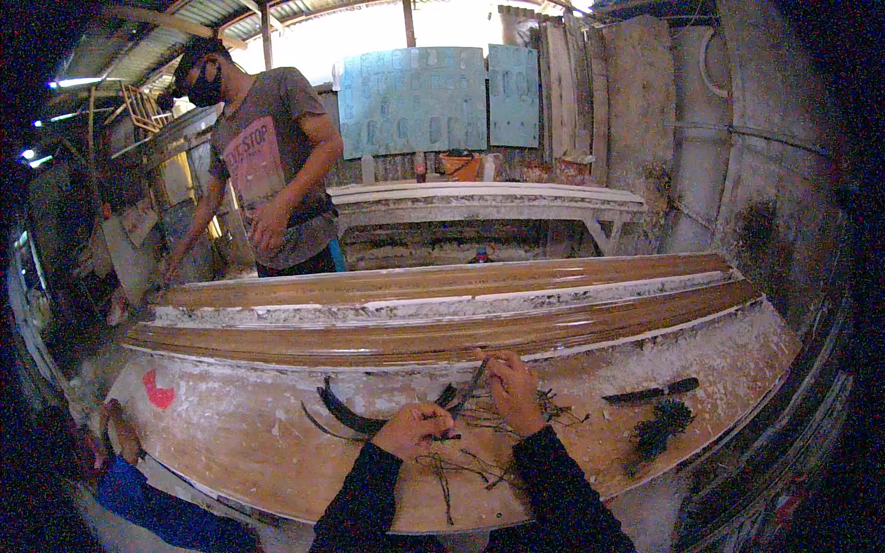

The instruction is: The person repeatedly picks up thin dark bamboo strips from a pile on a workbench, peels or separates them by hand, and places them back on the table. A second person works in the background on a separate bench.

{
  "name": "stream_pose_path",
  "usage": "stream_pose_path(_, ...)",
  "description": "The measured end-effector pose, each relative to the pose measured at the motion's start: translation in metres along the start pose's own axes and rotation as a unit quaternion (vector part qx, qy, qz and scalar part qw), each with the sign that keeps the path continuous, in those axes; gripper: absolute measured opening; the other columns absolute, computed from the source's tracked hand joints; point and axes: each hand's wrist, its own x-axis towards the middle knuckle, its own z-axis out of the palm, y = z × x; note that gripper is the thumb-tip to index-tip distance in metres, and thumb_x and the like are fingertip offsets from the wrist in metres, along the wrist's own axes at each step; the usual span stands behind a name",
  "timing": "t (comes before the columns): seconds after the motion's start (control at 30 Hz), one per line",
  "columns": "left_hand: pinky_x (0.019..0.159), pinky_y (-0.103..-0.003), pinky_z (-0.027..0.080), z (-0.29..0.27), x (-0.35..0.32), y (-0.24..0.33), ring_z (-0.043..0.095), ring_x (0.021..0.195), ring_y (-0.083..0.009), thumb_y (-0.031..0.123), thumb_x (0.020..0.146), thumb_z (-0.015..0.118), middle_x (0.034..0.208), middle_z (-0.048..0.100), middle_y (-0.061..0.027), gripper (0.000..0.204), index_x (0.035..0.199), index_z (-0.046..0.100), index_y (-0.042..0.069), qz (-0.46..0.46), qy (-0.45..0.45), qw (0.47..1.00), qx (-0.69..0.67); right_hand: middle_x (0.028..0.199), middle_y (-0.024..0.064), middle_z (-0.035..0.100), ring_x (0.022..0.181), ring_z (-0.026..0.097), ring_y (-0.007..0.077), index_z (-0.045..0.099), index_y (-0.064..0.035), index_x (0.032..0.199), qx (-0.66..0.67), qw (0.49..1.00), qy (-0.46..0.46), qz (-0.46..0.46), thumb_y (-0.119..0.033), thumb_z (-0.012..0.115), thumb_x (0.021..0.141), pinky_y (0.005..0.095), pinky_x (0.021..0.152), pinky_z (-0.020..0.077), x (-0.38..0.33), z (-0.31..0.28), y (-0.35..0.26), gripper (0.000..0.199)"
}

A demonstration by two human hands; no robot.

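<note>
Both my hands work over the near part of a worn wooden table (277,452). My right hand (516,392) is closed in a pinch on a narrow dark strip (477,380), which slants down toward my left hand (415,430). The fingers of my left hand are pinched together by the strip's lower end. Just left of them lie wide, curved black strips (343,412), partly behind that hand. Thin dark strands (445,481) are scattered under and around both hands. On the right rests a knife (653,392) with a black handle, beside a tangled dark bundle (662,426).
Two long, glossy brown moulded panels (387,341) with white edges span the table beyond my hands. A red piece (158,391) lies at left. A co-worker (267,166) stands at far left; another person's blue sleeve (166,507) enters lower left. A whitish bench (489,196) stands behind.
</note>
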Motion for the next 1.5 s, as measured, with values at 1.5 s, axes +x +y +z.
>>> stream_pose_path(1.5, 0.051, -0.023, 0.041, -0.009, 0.003, -0.009, 0.054, 0.066, -0.01, 0.016, 0.074, 0.061, 0.076, 0.059, 0.0009, 0.012, 0.084, 0.059, 0.008, 0.007, 0.157, 0.977, -0.146, 0.081, 0.0059, 0.056, 0.073, 0.057, 0.0234, 0.059, -0.0096, 0.079, 0.115, 0.974, -0.048, -0.187, -0.003, 0.064, 0.064, 0.0317, 0.061, 0.0467, -0.018, 0.027, -0.034, 0.018)
